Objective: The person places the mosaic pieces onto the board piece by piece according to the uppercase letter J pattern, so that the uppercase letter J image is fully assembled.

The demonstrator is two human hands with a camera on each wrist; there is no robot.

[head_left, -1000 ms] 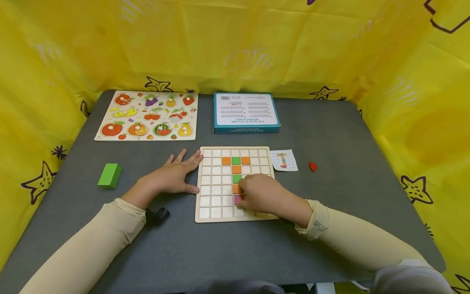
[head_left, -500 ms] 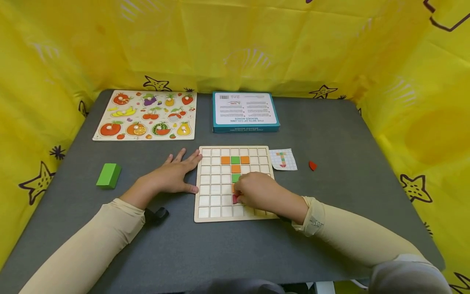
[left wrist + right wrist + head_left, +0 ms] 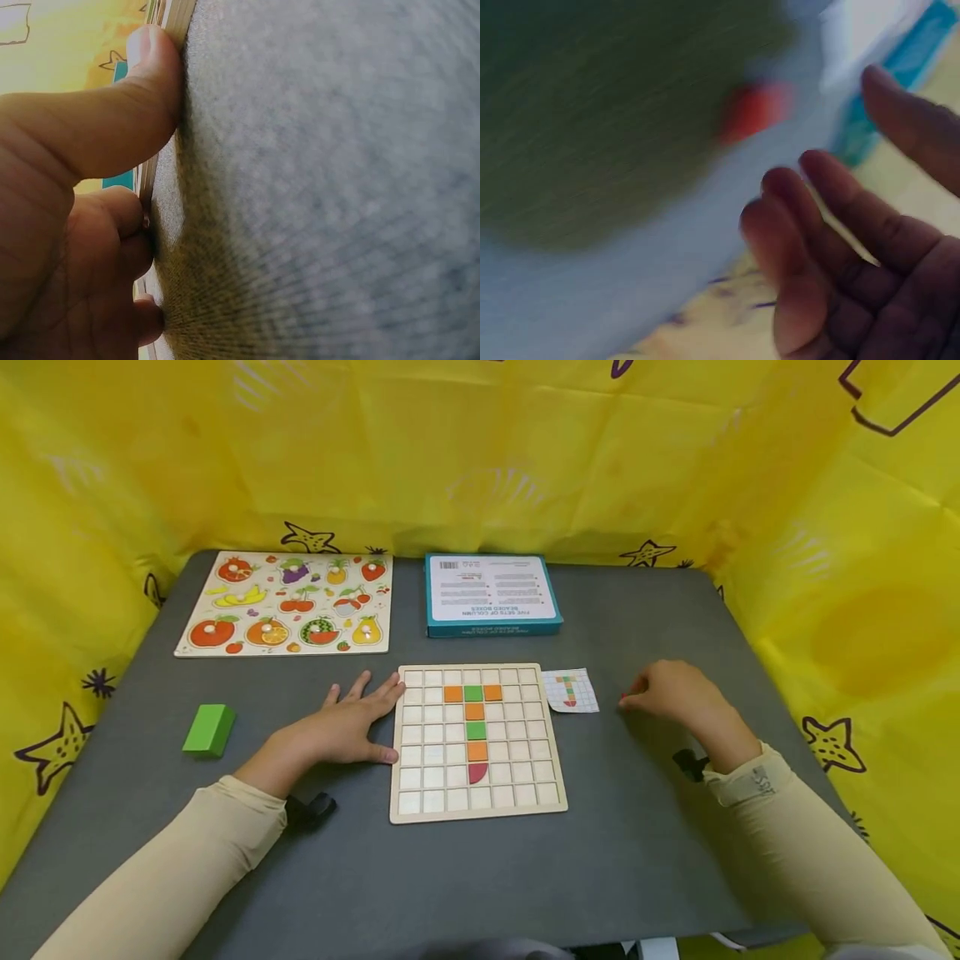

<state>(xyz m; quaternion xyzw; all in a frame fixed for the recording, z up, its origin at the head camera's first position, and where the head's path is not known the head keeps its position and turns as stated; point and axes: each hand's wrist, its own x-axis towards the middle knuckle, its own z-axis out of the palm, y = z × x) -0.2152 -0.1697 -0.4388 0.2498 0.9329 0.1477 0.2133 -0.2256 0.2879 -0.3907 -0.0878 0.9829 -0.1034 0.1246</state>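
My left hand [image 3: 337, 727] lies with fingers spread against the left edge of the wooden grid board [image 3: 525, 793]; in the left wrist view its thumb [image 3: 154, 82] presses on the board's side. On the grid, orange and green squares make a T, with a dark pink quarter-round tile [image 3: 477, 772] at the foot of the stem. To the right of the board, my right hand [image 3: 671, 693] is beside a small red tile [image 3: 622, 696], mostly hidden by its fingers. The right wrist view, blurred, has that red tile on the table, apart from the parted thumb and fingers.
A pattern card [image 3: 581, 702] touches the board's right edge. Behind are a fruit puzzle [image 3: 281, 625] and a teal-edged box [image 3: 493, 595]. A green block [image 3: 209, 730] stands at the left. Yellow cloth [image 3: 480, 452] borders the grey table [image 3: 360, 893].
My right hand has left the pink tile on the grid and moved right to the red tile. The pink tile now sits uncovered in its cell. My left hand stays at the board's edge.
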